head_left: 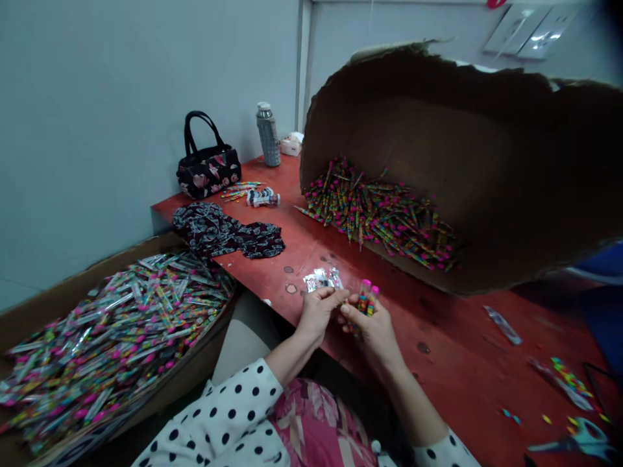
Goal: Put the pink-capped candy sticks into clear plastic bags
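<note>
My right hand (374, 329) is closed around a few slim clear tubes (364, 299) with pink caps and small coloured pieces inside. The capped ends point up and away from me. My left hand (317, 316) is beside it, thumb and fingers pinched together close to the right fingertips; what they pinch, if anything, is hidden. Just beyond the left fingers are shiny silver-and-clear wrappers (321, 279), at the near edge of the red table (311, 243). I cannot tell whether the left hand touches them.
A large cardboard box (438, 136) on its side holds many pink-capped tubes (374, 214). Lower left, an open carton (195, 363) is full of wrapped tubes (121, 324). Patterned cloth (228, 230), a handbag (209, 172) and a flask (268, 136) stand back left; scissors (584, 441) lie right.
</note>
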`<state>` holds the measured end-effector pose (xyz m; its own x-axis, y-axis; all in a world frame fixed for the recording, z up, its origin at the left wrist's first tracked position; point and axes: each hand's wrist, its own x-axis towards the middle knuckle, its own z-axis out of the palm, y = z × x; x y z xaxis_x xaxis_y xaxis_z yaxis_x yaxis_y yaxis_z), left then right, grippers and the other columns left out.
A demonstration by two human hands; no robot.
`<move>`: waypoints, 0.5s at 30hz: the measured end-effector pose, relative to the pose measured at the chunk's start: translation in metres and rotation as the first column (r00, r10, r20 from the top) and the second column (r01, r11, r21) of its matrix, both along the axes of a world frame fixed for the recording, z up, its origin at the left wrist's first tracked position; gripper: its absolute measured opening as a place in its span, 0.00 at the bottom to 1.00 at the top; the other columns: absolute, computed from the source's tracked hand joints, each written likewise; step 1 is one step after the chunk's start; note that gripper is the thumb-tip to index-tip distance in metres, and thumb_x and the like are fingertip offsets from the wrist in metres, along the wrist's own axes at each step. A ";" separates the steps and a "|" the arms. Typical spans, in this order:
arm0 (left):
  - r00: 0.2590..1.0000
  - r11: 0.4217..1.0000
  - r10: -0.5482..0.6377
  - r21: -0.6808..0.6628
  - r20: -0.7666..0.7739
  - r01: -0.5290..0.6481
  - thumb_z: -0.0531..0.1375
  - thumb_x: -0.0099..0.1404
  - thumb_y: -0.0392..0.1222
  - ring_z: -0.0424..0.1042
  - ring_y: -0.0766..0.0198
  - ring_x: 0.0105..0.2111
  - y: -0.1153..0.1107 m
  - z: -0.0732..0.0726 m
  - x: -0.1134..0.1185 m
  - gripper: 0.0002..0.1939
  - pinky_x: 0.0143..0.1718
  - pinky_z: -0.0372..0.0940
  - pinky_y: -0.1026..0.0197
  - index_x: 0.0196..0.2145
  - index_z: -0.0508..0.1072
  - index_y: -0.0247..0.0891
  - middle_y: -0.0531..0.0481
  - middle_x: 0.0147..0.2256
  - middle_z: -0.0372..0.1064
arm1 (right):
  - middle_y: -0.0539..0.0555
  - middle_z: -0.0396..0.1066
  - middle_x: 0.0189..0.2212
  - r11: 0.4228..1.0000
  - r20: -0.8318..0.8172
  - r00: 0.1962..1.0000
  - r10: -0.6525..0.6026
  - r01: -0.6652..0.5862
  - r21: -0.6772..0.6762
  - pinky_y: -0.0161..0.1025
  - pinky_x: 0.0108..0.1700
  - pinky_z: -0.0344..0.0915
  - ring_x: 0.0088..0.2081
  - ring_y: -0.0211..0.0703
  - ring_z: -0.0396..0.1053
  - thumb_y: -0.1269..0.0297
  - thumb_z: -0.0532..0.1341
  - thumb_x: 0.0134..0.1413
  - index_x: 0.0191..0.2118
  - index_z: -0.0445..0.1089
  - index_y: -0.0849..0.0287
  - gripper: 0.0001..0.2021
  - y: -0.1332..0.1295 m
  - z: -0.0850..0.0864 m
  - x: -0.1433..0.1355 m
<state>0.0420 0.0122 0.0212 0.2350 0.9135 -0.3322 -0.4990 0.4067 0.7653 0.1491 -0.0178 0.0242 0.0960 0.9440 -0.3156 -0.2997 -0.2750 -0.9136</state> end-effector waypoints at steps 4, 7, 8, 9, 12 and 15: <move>0.985 0.986 0.163 -0.033 0.053 -0.161 0.66 0.47 0.48 0.65 0.70 0.19 0.007 0.000 -0.010 0.15 0.21 0.62 0.67 0.24 0.70 0.33 0.53 0.21 0.67 | 0.47 0.70 0.21 0.995 -0.032 0.995 0.093 -0.094 -0.036 0.31 0.19 0.63 0.20 0.36 0.68 0.58 0.69 0.36 0.34 0.63 0.59 0.19 -0.007 0.000 0.000; 0.976 0.978 0.207 -0.027 0.061 -0.206 0.67 0.46 0.46 0.67 0.70 0.23 0.009 -0.003 -0.013 0.14 0.27 0.64 0.67 0.25 0.71 0.33 0.53 0.24 0.68 | 0.45 0.68 0.18 0.997 -0.005 0.998 0.056 -0.056 -0.062 0.28 0.16 0.58 0.15 0.33 0.63 0.58 0.69 0.36 0.33 0.63 0.59 0.19 -0.013 -0.001 0.000; 0.981 0.982 0.188 -0.026 0.049 -0.187 0.67 0.46 0.45 0.67 0.70 0.23 0.008 -0.004 -0.012 0.14 0.27 0.64 0.66 0.24 0.71 0.33 0.53 0.23 0.68 | 0.45 0.68 0.18 0.998 0.000 0.999 0.035 -0.035 -0.060 0.28 0.15 0.57 0.15 0.32 0.62 0.59 0.70 0.35 0.33 0.63 0.59 0.19 -0.013 -0.001 0.000; 0.986 0.986 0.165 -0.027 0.035 -0.164 0.67 0.46 0.46 0.67 0.69 0.22 0.005 -0.004 -0.010 0.14 0.26 0.64 0.66 0.24 0.70 0.33 0.53 0.22 0.67 | 0.45 0.68 0.18 0.998 -0.001 1.000 0.020 -0.020 -0.052 0.27 0.15 0.56 0.15 0.32 0.62 0.59 0.70 0.35 0.32 0.63 0.59 0.19 -0.012 -0.001 0.000; 0.994 0.994 0.106 -0.025 0.005 -0.105 0.67 0.45 0.47 0.65 0.69 0.18 -0.002 -0.005 -0.005 0.15 0.21 0.63 0.65 0.23 0.69 0.33 0.52 0.20 0.67 | 0.46 0.69 0.19 1.000 -0.023 0.999 0.024 -0.024 -0.016 0.27 0.16 0.57 0.16 0.31 0.62 0.60 0.69 0.37 0.32 0.63 0.59 0.18 -0.006 0.000 -0.002; 0.996 0.996 0.086 -0.027 0.010 -0.086 0.67 0.46 0.49 0.64 0.69 0.15 -0.006 -0.004 -0.003 0.16 0.18 0.62 0.64 0.23 0.68 0.33 0.52 0.20 0.67 | 0.46 0.68 0.19 1.000 -0.026 0.999 0.029 -0.029 0.005 0.27 0.15 0.56 0.15 0.31 0.62 0.60 0.69 0.37 0.32 0.63 0.60 0.17 0.000 -0.003 -0.005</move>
<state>0.0394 0.0058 0.0168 0.1598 0.9213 -0.3544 -0.5416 0.3820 0.7488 0.1444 -0.0181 0.0217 0.0607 0.9478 -0.3131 -0.3157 -0.2794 -0.9068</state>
